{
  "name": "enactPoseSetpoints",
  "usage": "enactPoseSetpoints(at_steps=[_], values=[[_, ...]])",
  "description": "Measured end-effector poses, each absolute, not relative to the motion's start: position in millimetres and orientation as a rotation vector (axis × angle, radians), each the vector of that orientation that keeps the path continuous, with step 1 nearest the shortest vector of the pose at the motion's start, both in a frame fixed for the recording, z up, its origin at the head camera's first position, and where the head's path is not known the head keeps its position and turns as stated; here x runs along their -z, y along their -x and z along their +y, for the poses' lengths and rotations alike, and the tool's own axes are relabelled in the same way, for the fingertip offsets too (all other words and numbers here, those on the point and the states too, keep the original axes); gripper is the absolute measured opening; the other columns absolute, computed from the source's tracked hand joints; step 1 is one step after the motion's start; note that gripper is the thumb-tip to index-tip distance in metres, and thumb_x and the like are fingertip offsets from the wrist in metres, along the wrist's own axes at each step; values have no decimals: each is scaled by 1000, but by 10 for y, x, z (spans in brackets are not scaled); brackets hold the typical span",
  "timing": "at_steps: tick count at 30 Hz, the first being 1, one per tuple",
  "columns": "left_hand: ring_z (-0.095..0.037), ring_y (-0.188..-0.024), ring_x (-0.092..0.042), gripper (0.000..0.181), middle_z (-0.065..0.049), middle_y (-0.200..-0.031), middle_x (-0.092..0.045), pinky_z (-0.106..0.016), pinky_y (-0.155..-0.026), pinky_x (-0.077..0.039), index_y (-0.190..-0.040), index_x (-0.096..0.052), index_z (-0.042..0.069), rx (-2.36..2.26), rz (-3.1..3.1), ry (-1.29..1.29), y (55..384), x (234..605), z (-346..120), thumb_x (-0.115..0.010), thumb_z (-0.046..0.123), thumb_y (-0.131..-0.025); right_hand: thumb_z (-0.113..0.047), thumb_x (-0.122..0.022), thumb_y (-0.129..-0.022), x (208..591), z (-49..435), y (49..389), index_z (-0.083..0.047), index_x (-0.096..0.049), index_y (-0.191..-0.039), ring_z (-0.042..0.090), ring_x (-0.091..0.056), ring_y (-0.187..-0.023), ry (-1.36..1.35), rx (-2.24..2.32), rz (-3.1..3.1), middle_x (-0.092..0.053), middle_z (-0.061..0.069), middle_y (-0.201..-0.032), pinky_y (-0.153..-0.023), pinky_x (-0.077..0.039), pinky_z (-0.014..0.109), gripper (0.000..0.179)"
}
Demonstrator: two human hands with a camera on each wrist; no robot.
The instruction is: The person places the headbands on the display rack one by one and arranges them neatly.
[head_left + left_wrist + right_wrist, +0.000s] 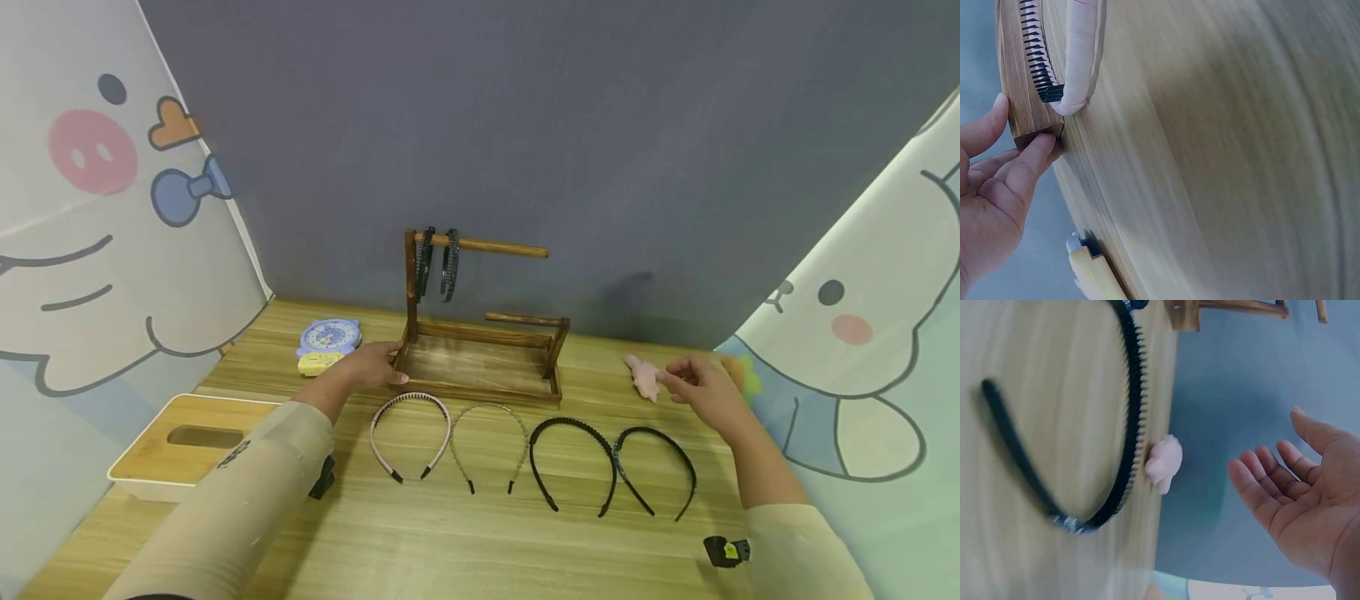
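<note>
A wooden headband stand [480, 389] stands at the back of the table, with dark headbands [450, 265] hanging on its upper bar. My left hand [372, 365] grips the left end of its base, thumb on one side and fingers against the end [1007, 181]. On the right, my right hand [697, 383] is raised beside a small pink toy [643, 377], fingers loosely bent and apart from it in the right wrist view. In front of the stand lie a pale pink headband [411, 395], a thin gold headband [491, 407], a black headband [573, 422] and a slimmer black headband [667, 435].
A blue and yellow toy clock [330, 337] lies left of the stand. A white tissue box with a wooden lid [168, 417] sits at the table's left, beside my left sleeve. A grey backdrop [487, 117] rises behind the table [450, 550]. A yellow-green flower shape [748, 375] shows behind my right hand.
</note>
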State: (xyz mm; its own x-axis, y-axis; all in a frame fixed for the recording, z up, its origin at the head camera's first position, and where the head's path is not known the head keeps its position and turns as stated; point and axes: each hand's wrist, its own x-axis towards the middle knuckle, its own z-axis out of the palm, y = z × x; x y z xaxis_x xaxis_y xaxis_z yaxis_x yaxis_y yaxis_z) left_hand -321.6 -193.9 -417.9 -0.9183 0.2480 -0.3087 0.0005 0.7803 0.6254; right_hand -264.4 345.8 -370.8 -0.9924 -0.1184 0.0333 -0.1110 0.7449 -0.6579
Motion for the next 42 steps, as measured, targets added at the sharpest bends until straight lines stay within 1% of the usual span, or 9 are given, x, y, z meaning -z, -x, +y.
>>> enactPoseSetpoints(at_steps=[3, 8, 15, 20, 24, 26, 33, 38, 42], values=[[-44, -139, -36, 82, -26, -153, -36, -57, -110, -36, -158, -18, 6, -910, 2593, -186, 3211, 4176, -1941, -67, 25, -95, -45, -53, -100, 3762, 3526, 2607, 5, -50, -126, 28, -67, -95, 173, 1054, 2908, -60, 23, -113, -80, -58, 42, 56], [-44, -140, -36, 82, -26, -154, -35, -57, -110, -36, -158, -17, 6, -919, 2588, -177, 3213, 4168, -1940, -66, 24, -95, -48, -54, -99, 3896, 3654, 2553, -1, -55, -122, 27, -68, -88, 160, 855, 2902, -66, 15, -108, -71, -55, 37, 52], [-45, -140, -35, 82, -27, -153, -35, -57, -110, -36, -158, -18, 5, -910, 2591, -185, 3228, 4175, -1933, -67, 25, -95, -25, -58, -100, 4040, 3787, 2507, 9, -52, -119, 25, -63, -91, 201, 899, 2699, -62, 17, -108, -74, -58, 38, 39], [-44, -140, -35, 82, -26, -154, -34, -56, -110, -37, -158, -17, 5, -910, 2595, -187, 3222, 4182, -1935, -66, 25, -95, -28, -63, -97, 4072, 3820, 2471, 7, -55, -115, 23, -61, -84, 172, 804, 2685, -62, 14, -102, -69, -56, 37, 40], [-44, -140, -36, 82, -26, -154, -35, -56, -111, -36, -158, -17, 5, -898, 2599, -187, 3229, 4184, -1935, -66, 25, -95, -34, -67, -93, 4110, 3834, 2450, 3, -57, -113, 20, -61, -84, 150, 726, 2679, -62, 11, -104, -68, -55, 35, 43], [-44, -140, -36, 82, -26, -153, -35, -56, -111, -36, -158, -17, 5, -885, 2602, -192, 3231, 4182, -1935, -66, 26, -95, -33, -68, -93, 4125, 3842, 2442, 3, -58, -110, 20, -61, -82, 161, 699, 2680, -62, 10, -102, -67, -55, 35, 41], [-44, -140, -36, 81, -26, -153, -35, -56, -111, -36, -158, -18, 5, -891, 2606, -196, 3229, 4176, -1930, -66, 25, -95, -18, -69, -91, 4158, 3861, 2421, 1, -59, -99, 21, -58, -75, 160, 750, 2627, -58, 7, -86, -62, -55, 36, 23], [-44, -139, -36, 81, -27, -153, -36, -56, -110, -37, -157, -18, 5, -888, 2608, -197, 3226, 4172, -1922, -66, 25, -95, -9, -65, -92, 4180, 3872, 2415, 4, -56, -97, 22, -57, -74, 149, 817, 2585, -56, 9, -84, -61, -57, 37, 16], [-44, -140, -36, 81, -26, -153, -36, -56, -111, -36, -158, -17, 5, -908, 2599, -187, 3223, 4175, -1922, -66, 23, -95, -8, -64, -92, 4180, 3877, 2410, 4, -56, -95, 22, -59, -70, 127, 814, 2606, -57, 9, -83, -60, -57, 37, 15]])
